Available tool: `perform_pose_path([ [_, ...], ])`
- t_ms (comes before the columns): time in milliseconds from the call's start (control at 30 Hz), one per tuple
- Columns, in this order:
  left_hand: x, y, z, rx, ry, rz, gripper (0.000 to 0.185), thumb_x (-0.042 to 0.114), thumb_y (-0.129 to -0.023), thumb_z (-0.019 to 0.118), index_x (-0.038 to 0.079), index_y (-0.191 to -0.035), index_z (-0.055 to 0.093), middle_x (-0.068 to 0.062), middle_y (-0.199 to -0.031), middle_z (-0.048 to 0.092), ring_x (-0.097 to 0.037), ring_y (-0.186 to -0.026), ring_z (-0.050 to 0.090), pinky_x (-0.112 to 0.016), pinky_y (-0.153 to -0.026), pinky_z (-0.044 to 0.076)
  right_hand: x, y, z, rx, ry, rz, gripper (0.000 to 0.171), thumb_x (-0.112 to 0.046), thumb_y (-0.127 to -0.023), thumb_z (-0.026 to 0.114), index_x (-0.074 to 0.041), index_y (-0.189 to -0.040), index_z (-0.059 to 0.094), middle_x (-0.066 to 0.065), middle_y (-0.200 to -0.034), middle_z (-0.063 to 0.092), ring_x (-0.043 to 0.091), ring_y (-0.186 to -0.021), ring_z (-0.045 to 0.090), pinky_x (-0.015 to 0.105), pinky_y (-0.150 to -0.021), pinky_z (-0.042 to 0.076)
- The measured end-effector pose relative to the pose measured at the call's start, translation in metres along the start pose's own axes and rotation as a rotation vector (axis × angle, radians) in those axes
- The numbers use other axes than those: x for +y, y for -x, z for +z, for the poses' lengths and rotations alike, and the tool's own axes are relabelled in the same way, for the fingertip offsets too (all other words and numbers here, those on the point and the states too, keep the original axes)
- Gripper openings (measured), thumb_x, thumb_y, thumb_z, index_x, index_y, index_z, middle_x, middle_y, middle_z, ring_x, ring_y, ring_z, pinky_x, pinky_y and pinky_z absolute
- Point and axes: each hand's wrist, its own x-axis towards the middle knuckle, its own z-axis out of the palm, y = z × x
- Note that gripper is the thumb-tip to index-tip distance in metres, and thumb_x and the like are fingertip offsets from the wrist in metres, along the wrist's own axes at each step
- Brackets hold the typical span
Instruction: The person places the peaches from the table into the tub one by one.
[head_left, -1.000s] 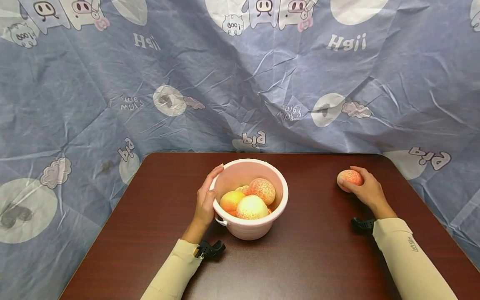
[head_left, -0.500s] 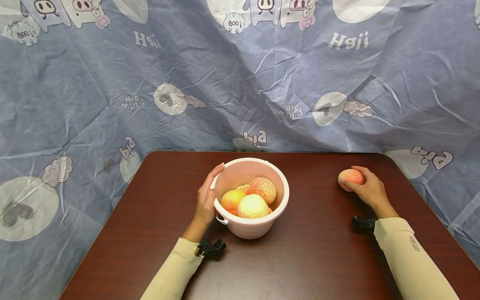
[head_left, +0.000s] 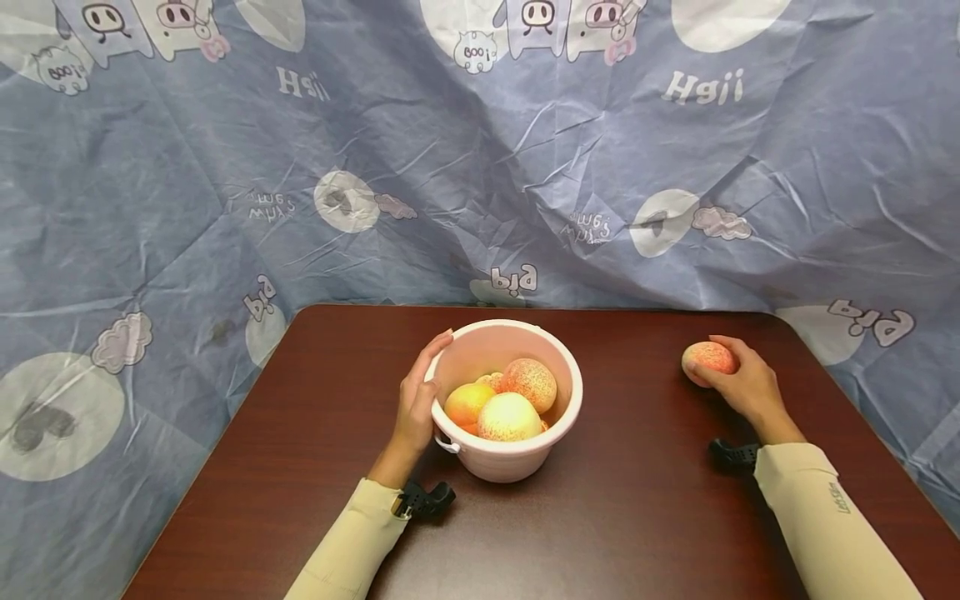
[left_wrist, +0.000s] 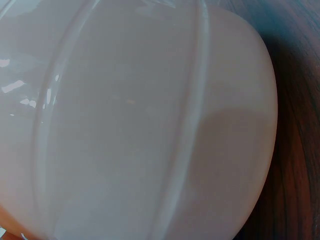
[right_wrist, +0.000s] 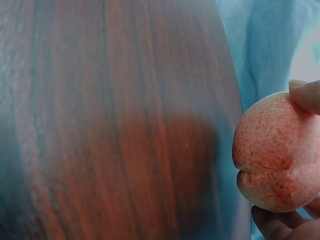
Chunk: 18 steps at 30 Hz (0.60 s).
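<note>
A pale pink bucket (head_left: 504, 463) stands on the table, holding several peaches and other round fruit. Among these, a pale speckled peach (head_left: 510, 417) lies in front, a redder peach (head_left: 529, 383) behind it and a yellow-orange fruit (head_left: 468, 403) to the left. My left hand (head_left: 415, 408) rests against the bucket's left side, its fairly straight fingers along the rim. The left wrist view is filled by the bucket's outer wall (left_wrist: 120, 120). Over to the right, my right hand (head_left: 750, 385) grips a red speckled peach (right_wrist: 280, 155) between thumb and fingers. Whether that peach touches the table cannot be told.
The dark brown table (head_left: 622, 517) reaches back to a blue printed cloth (head_left: 450, 167) hanging behind it. A small white handle fitting (head_left: 447, 444) sticks out at the bucket's left front. Black wrist mounts (head_left: 427, 500) sit on both forearms.
The head view has shifted slightly, so everything appears a little further right. Both hands keep their places, with the peach still in the right one.
</note>
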Motion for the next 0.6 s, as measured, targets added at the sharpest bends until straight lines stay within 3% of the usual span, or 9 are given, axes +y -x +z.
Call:
perform_pose_path([
  [600, -0.0002, 0.0007, -0.0001, 0.007, 0.0, 0.014, 0.057, -0.007, -0.078, 0.031, -0.014, -0.132, 0.047, -0.031, -0.138, 0.045, -0.044, -0.133, 0.037, -0.033, -0.113, 0.028, -0.0098, 0.002, 0.0009, 0.022, 0.008, -0.023, 0.07, -0.041, -0.083, 0.071, -0.007, -0.139, 0.047, 0.032, -0.13, 0.048, 0.048, -0.113, 0.046, 0.059, -0.089, 0.036],
])
